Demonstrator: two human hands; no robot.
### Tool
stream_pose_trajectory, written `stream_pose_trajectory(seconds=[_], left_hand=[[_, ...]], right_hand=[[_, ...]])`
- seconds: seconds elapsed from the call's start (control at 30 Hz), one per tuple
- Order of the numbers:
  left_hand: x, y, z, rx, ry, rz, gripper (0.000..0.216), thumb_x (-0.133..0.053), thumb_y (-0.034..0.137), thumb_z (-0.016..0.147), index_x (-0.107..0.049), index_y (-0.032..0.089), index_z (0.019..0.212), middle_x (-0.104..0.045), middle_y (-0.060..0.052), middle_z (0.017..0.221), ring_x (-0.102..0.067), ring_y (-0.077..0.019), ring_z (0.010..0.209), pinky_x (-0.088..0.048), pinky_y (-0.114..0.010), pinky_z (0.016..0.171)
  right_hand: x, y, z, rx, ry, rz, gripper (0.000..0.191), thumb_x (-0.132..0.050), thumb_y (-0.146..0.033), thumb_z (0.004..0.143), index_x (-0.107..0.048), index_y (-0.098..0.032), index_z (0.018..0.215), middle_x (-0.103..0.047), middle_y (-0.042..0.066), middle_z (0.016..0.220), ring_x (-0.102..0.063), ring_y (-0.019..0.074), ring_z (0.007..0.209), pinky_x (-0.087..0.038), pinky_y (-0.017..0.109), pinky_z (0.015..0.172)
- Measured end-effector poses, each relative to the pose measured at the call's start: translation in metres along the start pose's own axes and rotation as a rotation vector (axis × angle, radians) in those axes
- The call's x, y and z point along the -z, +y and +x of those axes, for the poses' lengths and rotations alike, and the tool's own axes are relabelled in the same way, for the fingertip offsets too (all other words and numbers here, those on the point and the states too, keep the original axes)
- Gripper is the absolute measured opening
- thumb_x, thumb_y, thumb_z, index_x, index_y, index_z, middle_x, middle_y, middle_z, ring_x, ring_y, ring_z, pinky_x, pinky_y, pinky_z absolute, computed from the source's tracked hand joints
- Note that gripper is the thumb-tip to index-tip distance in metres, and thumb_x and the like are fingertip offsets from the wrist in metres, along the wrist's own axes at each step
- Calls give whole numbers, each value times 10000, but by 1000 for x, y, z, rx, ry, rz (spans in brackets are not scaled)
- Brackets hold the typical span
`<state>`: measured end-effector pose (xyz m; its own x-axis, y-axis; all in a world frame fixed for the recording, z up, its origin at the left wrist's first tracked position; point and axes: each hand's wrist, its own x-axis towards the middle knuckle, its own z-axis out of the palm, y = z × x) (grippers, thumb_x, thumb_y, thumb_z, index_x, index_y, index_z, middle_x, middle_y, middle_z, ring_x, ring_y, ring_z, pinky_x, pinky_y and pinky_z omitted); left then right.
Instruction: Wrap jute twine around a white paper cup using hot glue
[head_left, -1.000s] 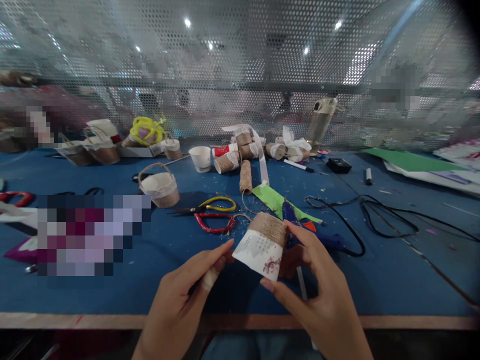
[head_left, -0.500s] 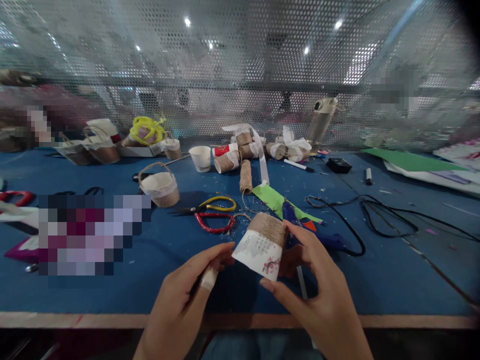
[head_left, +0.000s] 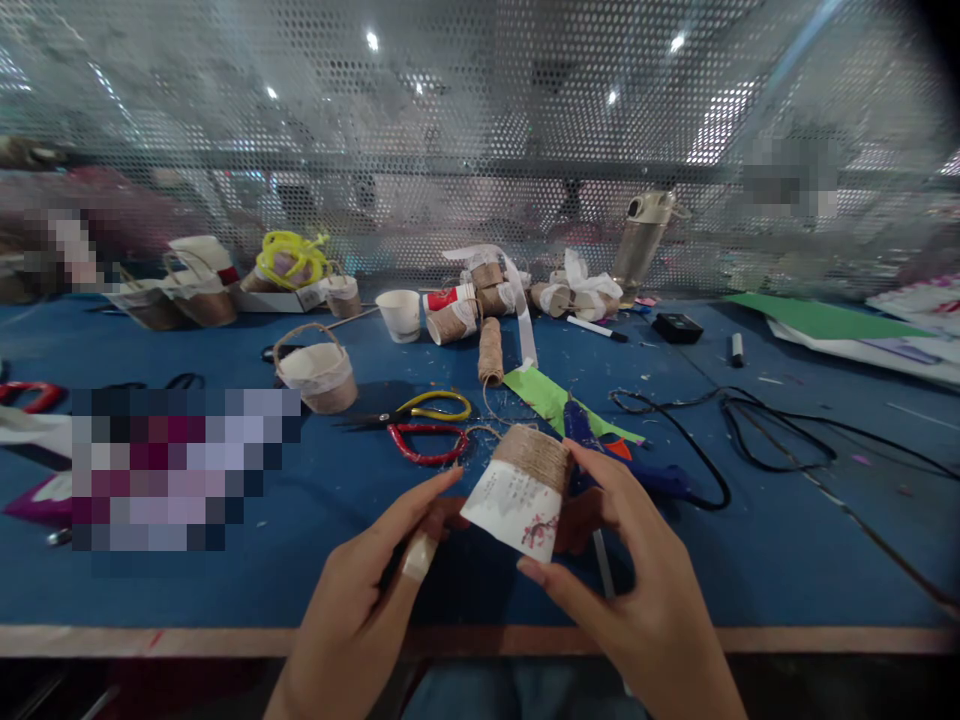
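A white paper cup with a flower print, its base wound with brown twine, is held tilted over the blue table. My right hand grips it from the right, thumb on the lower rim and fingers on the twine. My left hand reaches in from the left, its bandaged finger stretched toward the cup and its thumb at the cup's mouth. A twine strand runs from the cup back to a twine spool.
Yellow scissors and red scissors lie just beyond the cup. A blue glue gun with black cable sits to the right. A twine basket cup, more cups, green paper and a mesh screen behind.
Almost nothing differs. The view has dropped slightly and my left fingers have edged a little closer to the cup.
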<state>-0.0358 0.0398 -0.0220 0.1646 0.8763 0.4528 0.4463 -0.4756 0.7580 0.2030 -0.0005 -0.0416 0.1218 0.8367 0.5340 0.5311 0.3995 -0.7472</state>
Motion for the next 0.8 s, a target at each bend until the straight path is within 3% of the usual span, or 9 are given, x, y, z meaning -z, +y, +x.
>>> stream_pose_trajectory(seconds=[0.27,0.6,0.8], left_hand=[[-1,6,3,-20,-20,-32,344,-663,238,1030,-890,335,1270,-936,71,1112,-911,-106,969,-603,-59,898],[-2,0,-1,-32,-7,-102,447,-625,187,1071,-827,408,1403,-891,104,1291,-872,-88,1148,-571,-74,1008],[-4,-3,-2,-23,-14,-77,369,-656,289,1120,-809,407,1434,-875,85,1345,-854,-98,1204,-546,-81,1053]], right_hand=[[1,0,1,5,1,10,716,-857,-420,983,-549,-357,1626,-750,79,1360,-753,165,778,-710,315,725],[0,0,0,13,3,-4,719,-854,-432,983,-544,-347,1626,-752,83,1349,-746,162,768,-708,320,720],[1,0,2,14,-2,-6,728,-849,-427,984,-522,-376,1633,-743,77,1387,-751,148,771,-711,295,723]])
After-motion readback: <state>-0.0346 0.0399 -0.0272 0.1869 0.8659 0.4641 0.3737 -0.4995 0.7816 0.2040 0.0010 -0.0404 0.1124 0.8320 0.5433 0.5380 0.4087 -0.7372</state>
